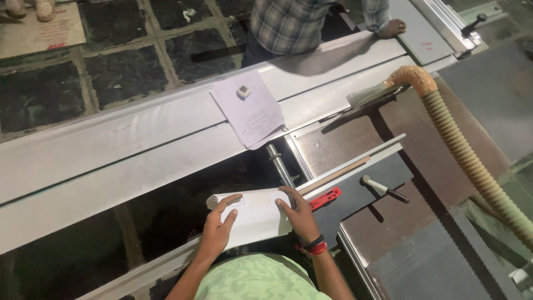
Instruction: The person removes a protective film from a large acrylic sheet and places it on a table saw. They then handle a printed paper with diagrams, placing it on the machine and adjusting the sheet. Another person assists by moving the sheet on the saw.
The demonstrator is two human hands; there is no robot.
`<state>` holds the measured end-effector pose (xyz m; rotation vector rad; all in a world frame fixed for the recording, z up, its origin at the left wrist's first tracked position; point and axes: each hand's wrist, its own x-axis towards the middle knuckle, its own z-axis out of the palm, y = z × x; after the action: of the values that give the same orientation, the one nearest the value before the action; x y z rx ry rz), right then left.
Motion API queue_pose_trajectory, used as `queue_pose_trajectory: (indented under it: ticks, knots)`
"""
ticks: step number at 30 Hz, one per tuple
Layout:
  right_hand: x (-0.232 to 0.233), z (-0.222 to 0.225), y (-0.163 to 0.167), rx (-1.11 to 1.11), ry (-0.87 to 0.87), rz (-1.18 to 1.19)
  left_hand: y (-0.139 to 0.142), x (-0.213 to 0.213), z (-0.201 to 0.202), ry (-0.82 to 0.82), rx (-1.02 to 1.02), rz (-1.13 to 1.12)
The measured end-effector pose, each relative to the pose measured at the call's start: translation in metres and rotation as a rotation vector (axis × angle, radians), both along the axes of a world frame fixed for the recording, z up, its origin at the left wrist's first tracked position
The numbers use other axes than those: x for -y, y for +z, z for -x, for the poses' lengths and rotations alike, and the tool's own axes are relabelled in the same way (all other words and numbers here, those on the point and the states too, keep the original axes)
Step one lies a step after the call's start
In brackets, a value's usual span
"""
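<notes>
Low at the near edge of the saw bench, the left hand (217,226) lay flat with fingers spread on a white folded sheet (250,215), pressing its curled left end, not gripping it. The right hand (298,214) rested on the sheet's right edge, fingers apart and bent over the border, a red and black band at the wrist. Neither hand was closed around the paper; both simply held it down where it lay, across the dark gap between the long grey sliding table (127,150) and the brown saw top (355,222).

To flatten it well, the palms would best press evenly from the middle toward the ends, keeping the sheet square and well away from the blade area.

Just beside the right hand lay a red-handled tool (326,198) and a thin wooden strip (336,175). Farther right sat a marker-like pen (385,189). Up on the sliding table another printed paper (250,111) carried a small white object (244,91). A ribbed dust hose (472,161) curved down the right side. Across the bench, another person in a checked shirt (288,22) rested a hand (391,28) on the far edge.
</notes>
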<state>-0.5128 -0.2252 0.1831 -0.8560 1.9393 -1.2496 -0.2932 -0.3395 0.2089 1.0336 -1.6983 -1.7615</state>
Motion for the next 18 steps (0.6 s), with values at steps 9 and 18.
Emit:
queue_pose_trajectory:
  ticks: [9,18]
  knots:
    - [-0.0008,-0.0053,0.0013,0.006,-0.001,0.018,0.0007,0.0009,-0.0038,0.008,0.004,0.005]
    - [-0.0045,-0.0006,0.0054,0.024,-0.005,0.016,0.0011,-0.0026,0.0018,0.006,-0.002,0.008]
